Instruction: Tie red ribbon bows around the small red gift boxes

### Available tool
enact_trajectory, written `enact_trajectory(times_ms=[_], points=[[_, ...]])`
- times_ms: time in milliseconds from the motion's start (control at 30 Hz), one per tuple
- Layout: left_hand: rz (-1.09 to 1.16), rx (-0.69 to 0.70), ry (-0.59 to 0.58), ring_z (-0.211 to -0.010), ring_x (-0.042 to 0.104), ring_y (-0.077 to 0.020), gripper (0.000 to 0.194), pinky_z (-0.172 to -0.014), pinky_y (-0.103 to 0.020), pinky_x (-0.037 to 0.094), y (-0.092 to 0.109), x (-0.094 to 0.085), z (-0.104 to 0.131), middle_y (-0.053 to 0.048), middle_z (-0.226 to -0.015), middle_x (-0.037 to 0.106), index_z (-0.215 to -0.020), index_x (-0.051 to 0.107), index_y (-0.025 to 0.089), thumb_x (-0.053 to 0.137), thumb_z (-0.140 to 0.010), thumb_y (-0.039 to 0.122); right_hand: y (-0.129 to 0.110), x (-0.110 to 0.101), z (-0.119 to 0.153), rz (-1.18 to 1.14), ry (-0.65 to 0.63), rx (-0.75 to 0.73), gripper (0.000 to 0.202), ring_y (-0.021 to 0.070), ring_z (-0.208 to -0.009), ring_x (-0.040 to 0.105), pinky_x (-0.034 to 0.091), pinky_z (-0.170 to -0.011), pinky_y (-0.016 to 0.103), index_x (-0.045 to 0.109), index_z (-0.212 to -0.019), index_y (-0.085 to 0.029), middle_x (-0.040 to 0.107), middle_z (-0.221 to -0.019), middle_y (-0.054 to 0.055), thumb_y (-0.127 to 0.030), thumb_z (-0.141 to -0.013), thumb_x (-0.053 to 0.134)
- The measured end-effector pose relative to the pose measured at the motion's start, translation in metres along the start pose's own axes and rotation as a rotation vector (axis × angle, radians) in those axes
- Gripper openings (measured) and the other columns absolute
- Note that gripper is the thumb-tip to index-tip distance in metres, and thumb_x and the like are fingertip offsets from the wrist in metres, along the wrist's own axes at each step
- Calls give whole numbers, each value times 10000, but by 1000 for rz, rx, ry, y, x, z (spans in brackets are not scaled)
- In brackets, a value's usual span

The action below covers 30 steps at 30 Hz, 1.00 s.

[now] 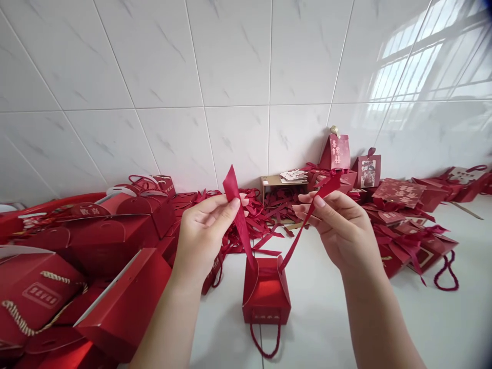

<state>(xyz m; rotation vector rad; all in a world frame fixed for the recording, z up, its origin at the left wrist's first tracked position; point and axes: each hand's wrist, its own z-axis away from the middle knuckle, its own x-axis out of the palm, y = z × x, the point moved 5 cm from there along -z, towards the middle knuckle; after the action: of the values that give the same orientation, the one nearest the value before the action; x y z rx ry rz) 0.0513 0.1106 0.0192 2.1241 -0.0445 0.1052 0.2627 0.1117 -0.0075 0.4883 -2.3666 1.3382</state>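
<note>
Since the ribbon (243, 231) looks light and slippery, left hand (203, 228) and right hand (344, 228) sensibly pinch its 2 free ends.

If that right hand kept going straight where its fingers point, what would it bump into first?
Probably the cardboard box holding loose ribbons; the right hand points forward and leftward, towards it. Depth is hard to judge, so it might pass above and meet the tiled wall.
</note>
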Motion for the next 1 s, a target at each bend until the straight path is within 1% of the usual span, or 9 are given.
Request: enact_trajectory(times_ms=[267,367,467,600,700,800,867,933,1000], points=[[50,-28,-48,-737,682,-151,117,-744,-274,546,1,6,1,10,-720,720,-887,679,196,676,-791,262,4,-1,-1,90,36,18,52,75,-523,566,456,-506,211,676,-810,-234,683,-719,-27,-252,-767,699],[-51,-93,-123,-676,679,-157,304,-697,-268,533,2,15,7,28,-626,699,-1058,609,209,688,-773,273,7,3,1,242,5,23,122,69,-456,482,402,-451,225,713,-878,-226,680,-698,-8,-276,-769,687],[-134,-190,-253,-663,684,-184,530,-633,-270,527,2,25,14,22,-620,696,-1230,479,220,700,-751,265,8,16,6,418,-148,58,166,86,-483,472,408,-468,236,727,-923,-203,650,-654,-2,-276,-804,637],[-192,-251,-356,-705,685,-194,639,-641,-276,527,0,31,17,16,-660,695,-1305,379,228,694,-751,278,4,38,14,429,-454,25,157,151,-761,585,492,-678,268,726,-916,-208,643,-826,25,-238,-831,598],[-196,-245,-333,-717,682,-194,613,-643,-276,524,-3,28,18,11,-675,690,-1292,394,237,681,-755,300,7,41,16,377,-501,47,147,137,-770,587,491,-686,249,710,-929,-221,638,-836,20,-260,-856,589],[-130,-243,-328,-753,669,-191,547,-680,-292,519,-8,25,18,8,-719,667,-1262,430,253,657,-765,276,19,37,16,328,-511,128,169,75,-552,507,427,-503,196,689,-943,-228,620,-723,-12,-304,-892,547],[-53,-272,-398,-779,652,-183,506,-731,-315,510,-14,25,19,13,-744,638,-1251,431,258,623,-784,231,24,35,15,290,-551,159,187,57,-461,448,377,-428,190,676,-947,-224,611,-689,-22,-333,-900,532],[30,-312,-450,-780,634,-169,459,-763,-325,496,-19,23,17,19,-755,614,-1231,435,254,582,-801,190,23,36,11,306,-607,142,208,72,-478,493,416,-444,203,673,-957,-216,628,-697,-12,-345,-904,518],[87,-339,-434,-734,614,-146,397,-743,-307,485,-23,20,13,28,-738,593,-1179,465,237,553,-800,158,15,41,5,423,-717,88,229,109,-597,588,493,-541,233,684,-981,-212,665,-756,13,-328,-911,499]])
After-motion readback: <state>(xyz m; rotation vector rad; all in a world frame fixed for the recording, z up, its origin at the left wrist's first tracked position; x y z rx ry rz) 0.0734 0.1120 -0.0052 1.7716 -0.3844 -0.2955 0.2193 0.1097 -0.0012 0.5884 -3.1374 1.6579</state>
